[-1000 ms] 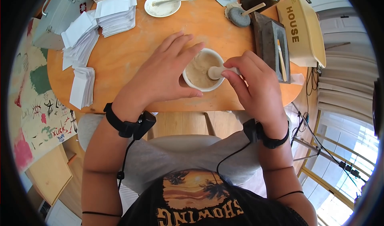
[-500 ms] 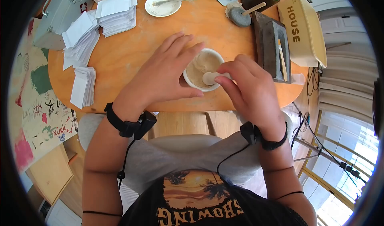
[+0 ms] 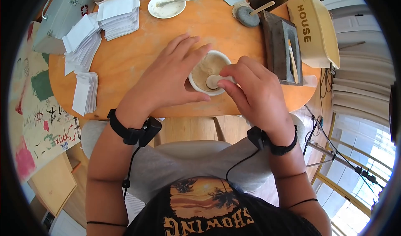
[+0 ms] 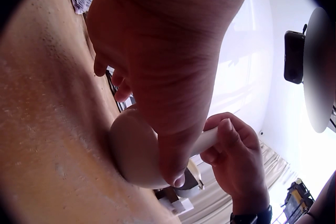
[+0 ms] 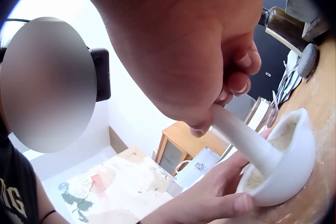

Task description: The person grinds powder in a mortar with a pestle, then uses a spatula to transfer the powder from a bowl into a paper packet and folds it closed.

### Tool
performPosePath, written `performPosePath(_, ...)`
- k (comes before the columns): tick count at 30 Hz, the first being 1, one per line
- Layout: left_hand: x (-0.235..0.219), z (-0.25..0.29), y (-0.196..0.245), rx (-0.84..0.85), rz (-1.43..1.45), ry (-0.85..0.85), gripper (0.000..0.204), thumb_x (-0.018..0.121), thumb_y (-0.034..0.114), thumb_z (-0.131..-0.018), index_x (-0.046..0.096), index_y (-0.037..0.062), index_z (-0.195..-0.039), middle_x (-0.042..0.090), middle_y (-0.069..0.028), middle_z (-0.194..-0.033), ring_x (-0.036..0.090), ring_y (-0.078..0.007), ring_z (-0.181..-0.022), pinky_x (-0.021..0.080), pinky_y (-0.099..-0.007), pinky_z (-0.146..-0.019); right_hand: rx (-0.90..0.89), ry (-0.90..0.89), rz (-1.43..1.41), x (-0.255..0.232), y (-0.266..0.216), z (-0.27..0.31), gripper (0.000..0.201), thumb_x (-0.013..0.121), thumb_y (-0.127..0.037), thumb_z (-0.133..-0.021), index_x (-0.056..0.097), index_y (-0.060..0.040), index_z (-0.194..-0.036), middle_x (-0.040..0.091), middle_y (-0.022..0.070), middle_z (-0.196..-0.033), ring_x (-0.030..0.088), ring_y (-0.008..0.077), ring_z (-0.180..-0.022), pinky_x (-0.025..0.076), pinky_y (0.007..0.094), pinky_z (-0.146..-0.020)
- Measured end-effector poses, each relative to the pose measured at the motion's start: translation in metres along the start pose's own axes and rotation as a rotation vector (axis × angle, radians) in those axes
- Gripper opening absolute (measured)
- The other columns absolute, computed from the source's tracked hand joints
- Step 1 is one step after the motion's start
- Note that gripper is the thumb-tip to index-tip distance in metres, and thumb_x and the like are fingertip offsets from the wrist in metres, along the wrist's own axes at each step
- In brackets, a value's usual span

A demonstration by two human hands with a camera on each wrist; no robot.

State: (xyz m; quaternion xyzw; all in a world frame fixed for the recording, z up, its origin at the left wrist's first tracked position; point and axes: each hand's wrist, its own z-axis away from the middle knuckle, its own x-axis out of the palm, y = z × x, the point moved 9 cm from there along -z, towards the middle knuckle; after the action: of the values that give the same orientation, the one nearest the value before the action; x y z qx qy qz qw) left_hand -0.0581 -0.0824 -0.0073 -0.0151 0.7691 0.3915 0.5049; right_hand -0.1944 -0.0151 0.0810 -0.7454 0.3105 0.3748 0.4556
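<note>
The step in hand appears to be grinding: a pale, fine powder (image 3: 204, 66) lies in a rounded white mortar (image 5: 298, 171), and the thick, smooth end of a white pestle (image 5: 244, 136) is down in it, close to the wall on the person's side. The mortar sits on the orange-brown wooden counter (image 3: 227, 33), near the edge closest to the person.

The right hand (image 3: 261, 88) pinches the pestle's handle between thumb and fingertips, the shaft leaning out over the rim toward that hand. The left hand (image 3: 161, 75) curves around the mortar, thumb along the near side and forefinger along the far side, its other fingers spread above the counter.

The powder looks uneven, heaped toward the far side with a hollow around the pestle, so the grinding is probably unfinished. The next move likely calls for working the pestle around and pressing that heap down, while the left hand braces the mortar against sliding or tipping. A light, steady sweep would suit best, since a hard push at the rim could spill powder.

Well apart, toward the far side, stands a shallow white patterned dish (image 3: 169, 11) with a slim spoon (image 3: 179, 1) across it, untouched.
</note>
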Motion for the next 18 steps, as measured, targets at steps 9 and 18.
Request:
performPosePath(9, -0.001, 0.001, -0.001, -0.007, -0.023, 0.001, 0.108, 0.100, 0.043, -0.074, 0.053, 0.0107, -0.166, 0.047, -0.0194, -0.172, 0.035, -0.0431, -0.165, 0.037, -0.0524, -0.133, -0.037, -0.012, 0.018, 0.006, -0.004, -0.003, 0.019, 0.086, -0.016, -0.093, 0.071, -0.0094, -0.103, 0.068, 0.0094, -0.094, 0.071, 0.0338, -0.086, 0.058, 0.0453, -0.073)
performPosePath(18, 0.001, 0.001, 0.000, -0.003, 0.006, 0.001, 0.108, 0.100, 0.044, -0.075, 0.053, 0.0094, -0.166, 0.047, -0.0200, -0.171, 0.036, -0.0436, -0.164, 0.037, -0.0524, -0.133, -0.049, -0.008, 0.036, 0.010, -0.005, -0.002, 0.019, 0.085, -0.018, -0.094, 0.070, -0.0098, -0.103, 0.068, 0.0093, -0.096, 0.071, 0.0333, -0.088, 0.058, 0.0450, -0.074)
